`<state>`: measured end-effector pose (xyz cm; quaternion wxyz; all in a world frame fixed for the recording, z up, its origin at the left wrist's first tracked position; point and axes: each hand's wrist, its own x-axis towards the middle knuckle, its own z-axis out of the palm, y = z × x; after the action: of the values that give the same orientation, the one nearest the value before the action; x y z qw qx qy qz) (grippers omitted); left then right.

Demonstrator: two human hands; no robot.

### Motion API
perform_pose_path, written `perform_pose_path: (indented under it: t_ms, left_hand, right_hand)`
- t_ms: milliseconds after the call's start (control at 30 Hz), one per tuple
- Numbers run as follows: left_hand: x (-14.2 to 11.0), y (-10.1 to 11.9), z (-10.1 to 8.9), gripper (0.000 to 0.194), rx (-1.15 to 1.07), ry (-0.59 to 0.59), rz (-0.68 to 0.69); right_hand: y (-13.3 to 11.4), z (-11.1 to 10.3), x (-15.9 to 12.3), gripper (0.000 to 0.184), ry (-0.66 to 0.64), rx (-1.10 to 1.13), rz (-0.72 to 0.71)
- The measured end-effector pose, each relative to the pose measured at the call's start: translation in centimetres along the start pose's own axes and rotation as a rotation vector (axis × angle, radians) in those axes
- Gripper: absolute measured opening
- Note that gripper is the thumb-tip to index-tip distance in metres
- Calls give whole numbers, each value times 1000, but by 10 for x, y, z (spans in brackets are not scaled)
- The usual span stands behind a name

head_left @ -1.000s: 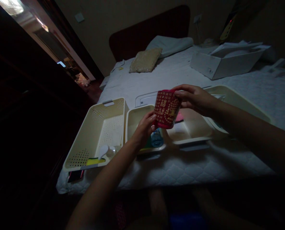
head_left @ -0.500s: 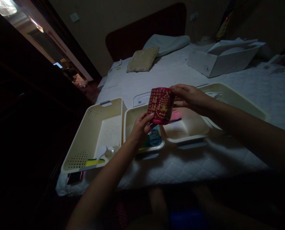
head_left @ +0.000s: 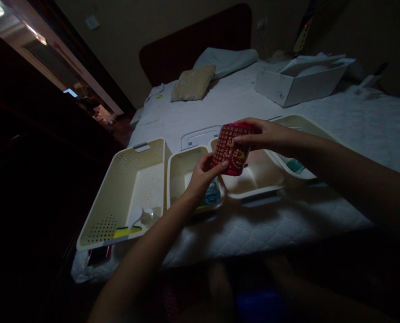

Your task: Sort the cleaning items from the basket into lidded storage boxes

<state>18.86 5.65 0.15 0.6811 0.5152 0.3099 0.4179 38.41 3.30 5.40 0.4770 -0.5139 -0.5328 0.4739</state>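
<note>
A red canister (head_left: 229,146) with gold characters and a gold figure is held up above the bins, tilted, between both hands. Around its lower left side, my left hand (head_left: 203,177) is closed, thumb on the front. At the upper right, my right hand (head_left: 265,133) grips the rim and side, with its thumb lying across the printed face. Under the hands stand a small cream bin (head_left: 173,172) with a blue bottle (head_left: 212,194) in it, and a wider cream bin (head_left: 277,183) partly hidden by the canister.
At left, a perforated cream basket (head_left: 100,202) holds a yellow sponge (head_left: 127,231), a white ladle-like piece (head_left: 135,216) and something transparent. Another cream bin (head_left: 299,120) lies behind my right forearm. A dark phone-like object (head_left: 98,255) lies by the bed edge. Farther back are a pillow (head_left: 193,84) and a white box (head_left: 283,89).
The canister has shifted slightly right and turned a little in my hands. My right thumb has come onto its front face. The whole view has swung slightly.
</note>
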Motion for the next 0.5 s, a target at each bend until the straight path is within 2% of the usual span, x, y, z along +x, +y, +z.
perform_pose_path:
  t_ms: [167, 333, 500]
  left_hand:
    - [4, -3, 5, 45, 25, -39, 18]
    - [2, -11, 1, 52, 76, 16, 56]
    - [-4, -14, -3, 46, 328, -138, 151]
  right_hand:
    - [-1, -8, -2, 49, 33, -3, 18]
    - [2, -17, -4, 53, 79, -64, 15]
    - [10, -29, -3, 61, 131, -107, 27]
